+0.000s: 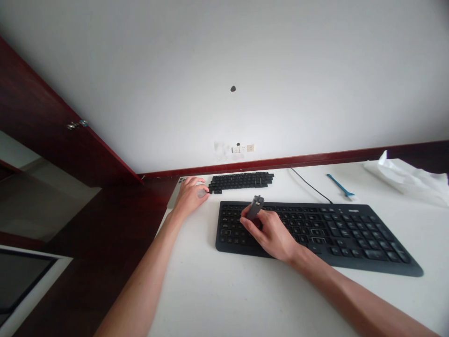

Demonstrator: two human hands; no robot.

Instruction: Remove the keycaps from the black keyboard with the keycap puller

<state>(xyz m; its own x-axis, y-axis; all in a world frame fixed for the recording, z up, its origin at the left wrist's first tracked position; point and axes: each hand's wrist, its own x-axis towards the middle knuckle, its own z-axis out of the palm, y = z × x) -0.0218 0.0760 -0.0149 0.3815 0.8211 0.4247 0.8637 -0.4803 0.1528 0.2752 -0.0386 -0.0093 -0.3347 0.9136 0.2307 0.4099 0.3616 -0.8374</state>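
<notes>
White desk (217,299), far edge bordered in dark red wood. Black full-size keyboard (315,234) lies mid-desk, a thin black cable (310,185) running from it toward the far edge. Near the far-left corner, a low block of black keycaps (241,181); toward the far-right corner, a crumpled white plastic sheet (403,178) and a slim blue plastic tool (340,185). Left hand (191,196) curls over a pale silver smartphone (175,192) at the desk's left edge, fingers together, grip unclear. Right hand (270,234) sits over the keyboard's left half, fingers clamped on a small grey rectangular tool (255,207), held upright just above the keys; the work in hand appears centred there.
</notes>
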